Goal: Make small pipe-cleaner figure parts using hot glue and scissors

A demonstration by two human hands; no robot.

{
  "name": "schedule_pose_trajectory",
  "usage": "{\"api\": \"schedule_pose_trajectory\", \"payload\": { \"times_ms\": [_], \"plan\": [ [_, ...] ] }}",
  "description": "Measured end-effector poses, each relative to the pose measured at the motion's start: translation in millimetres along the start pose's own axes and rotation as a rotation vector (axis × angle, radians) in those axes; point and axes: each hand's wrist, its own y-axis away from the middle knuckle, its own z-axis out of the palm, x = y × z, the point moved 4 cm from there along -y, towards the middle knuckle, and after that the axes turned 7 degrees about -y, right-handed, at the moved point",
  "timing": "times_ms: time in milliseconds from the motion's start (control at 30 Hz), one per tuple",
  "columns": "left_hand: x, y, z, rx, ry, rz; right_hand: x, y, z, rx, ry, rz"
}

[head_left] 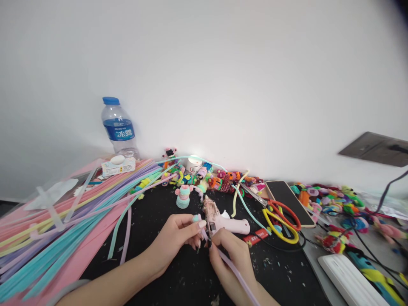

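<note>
White wall over a black work mat: two bare hands pinch a lilac fuzzy strip at six o'clock.

From my remote seat, I take the middle of the view as the clock's centre. The lilac strip [235, 269] runs between the hands and trails towards five o'clock, across the right palm. My left hand [174, 238] is nearly closed, thumb and forefinger pressed on the strip's upper end, where a small mint bit [196, 218] shows; its other fingers curl beneath. My right hand [232, 257] is half curled, fingertips together on the strip just beside the left's. I judge that this close double pinch keeps the short stretch between them steady. How firmly either squeezes, I cannot tell.

A pale pink glue gun [225, 224] lies just beyond the right hand, between five and six o'clock, its nozzle pointing away from my fingers, probably for easy, safe reach. At seven o'clock, a little mint-and-pink figure [182, 197] stands upright, perhaps in sight as a guide. Loose pastel strips [79, 204] fan out between eight and nine, their ends towards the mat, seemingly for quick picking. Scissors [262, 201] with looped handles and a dark-screened phone [287, 199] rest near four o'clock. Colourful small figures [223, 182] crowd along the wall's foot.
</note>
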Motion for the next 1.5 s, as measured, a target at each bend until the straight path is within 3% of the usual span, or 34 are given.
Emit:
{"api": "schedule_pose_trajectory", "payload": {
  "times_ms": [500,867,1267,1500],
  "plan": [
    [5,1,0.3,0.006,-0.124,0.036,0,-1,1,-0.013,0.006,0.011],
    [8,0,1.2,-0.034,-0.245,0.061,8,-1,-6,0.064,-0.076,0.134],
    [-1,1,3.4,-0.080,0.065,-0.131,12,-4,-5,0.065,-0.078,0.176],
    [2,1,1.8,-0.069,-0.106,-0.046,13,0,-3,0.024,-0.071,0.165]
  ]
}}
